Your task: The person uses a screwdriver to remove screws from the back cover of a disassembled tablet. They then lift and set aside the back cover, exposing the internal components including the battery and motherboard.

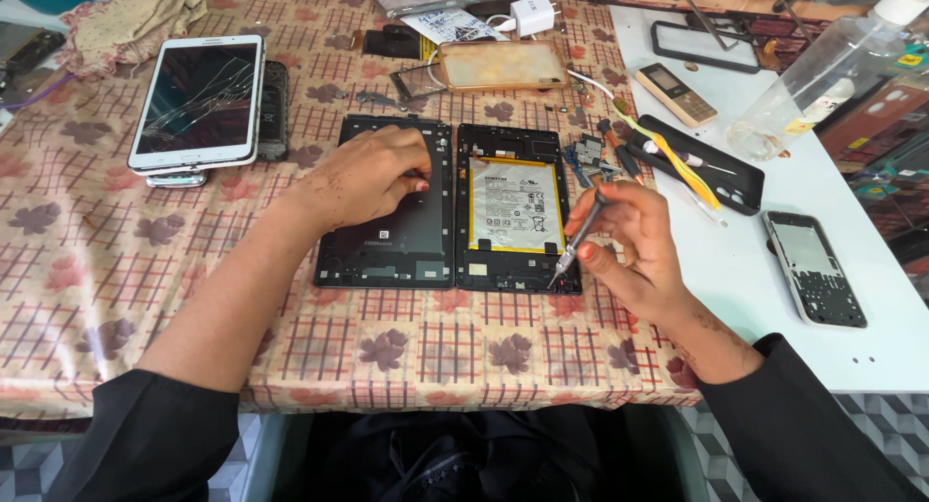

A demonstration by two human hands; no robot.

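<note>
Two hands: right hand (pixel 629 236) grips slim metal screwdriver (pixel 581 236) over flat opened tablet (pixel 518 212).

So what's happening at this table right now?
A person sits at a patterned tablecloth with an opened tablet in two halves. The left hand rests on the black back cover. The right hand holds a thin screwdriver, tip at the lower right corner of the tablet frame, whose battery is exposed. A cracked white tablet lies to the left.
</note>
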